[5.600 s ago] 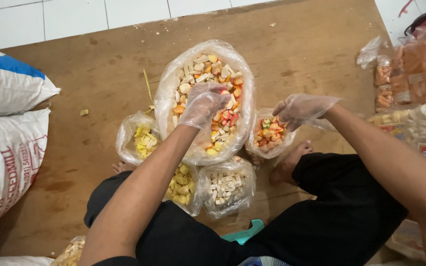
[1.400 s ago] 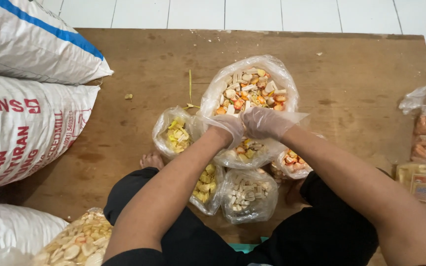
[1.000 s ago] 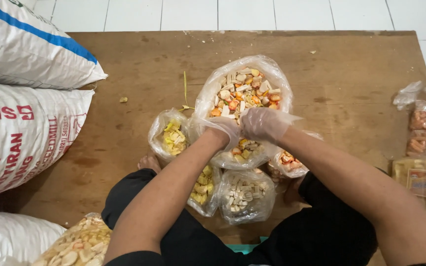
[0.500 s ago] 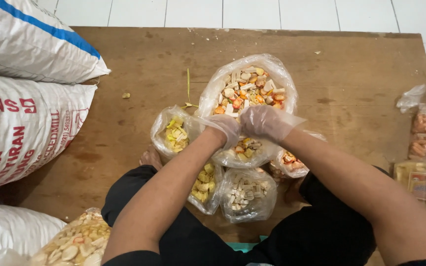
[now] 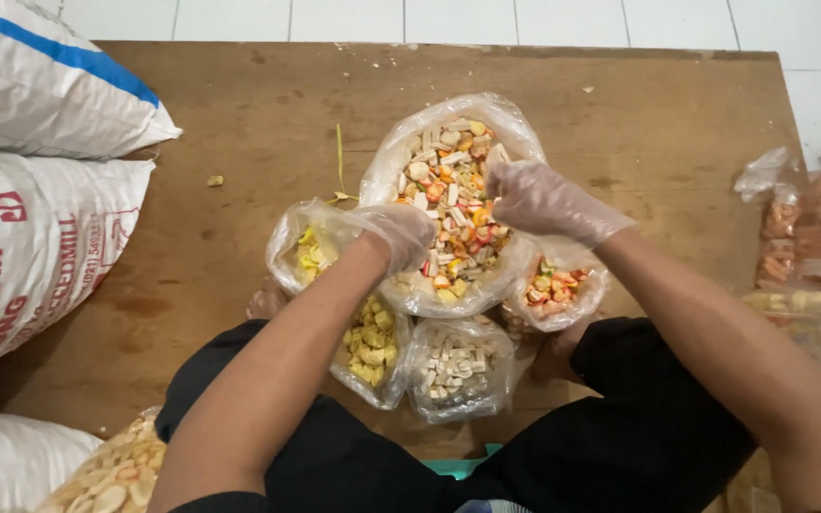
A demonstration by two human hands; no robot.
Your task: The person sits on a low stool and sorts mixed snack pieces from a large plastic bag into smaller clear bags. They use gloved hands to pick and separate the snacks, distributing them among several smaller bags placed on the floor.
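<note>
Head view: the gloved left hand (image 5: 401, 233) pinches the near rim of the big bag (image 5: 448, 204) of mixed crackers, which stands mid-board on the wooden board (image 5: 239, 123), ringed by smaller bags (image 5: 453, 366). The gloved right hand (image 5: 539, 198) is curled over the crackers; whether it grips any I cannot tell. A tug on the thin plastic could tip the bag and spill crackers.

Bright even overhead light, soft shadows under arms. Mild glare on clear plastic bags (image 5: 448, 204). Centre sharp; right edge slightly blurred, wide-angle stretch at corners.
</note>
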